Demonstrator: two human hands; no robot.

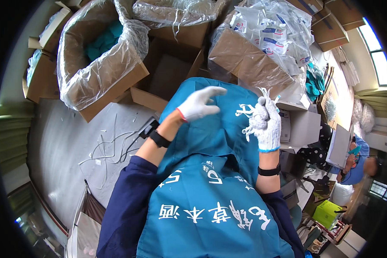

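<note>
My left hand (201, 103), in a white glove with a red cuff edge, hovers over the teal apron (193, 142) on my lap. Its fingers are stretched apart with nothing between them. To the right, my right hand (268, 129) wears a white knit glove with a blue cuff edge. Those fingers are curled round a bundle of white strings (245, 111); loose ends and loops stick out above and to the left. Part of the bundle is hidden by the greyish fingertips.
A plastic-lined carton (112, 88) at far left holds teal items (105, 41). Beside it stands an open brown carton (167, 64). Printed clear packets (273, 34) heap over a carton at far right. Another person (359, 159) works at right. Strips (112, 144) litter the floor.
</note>
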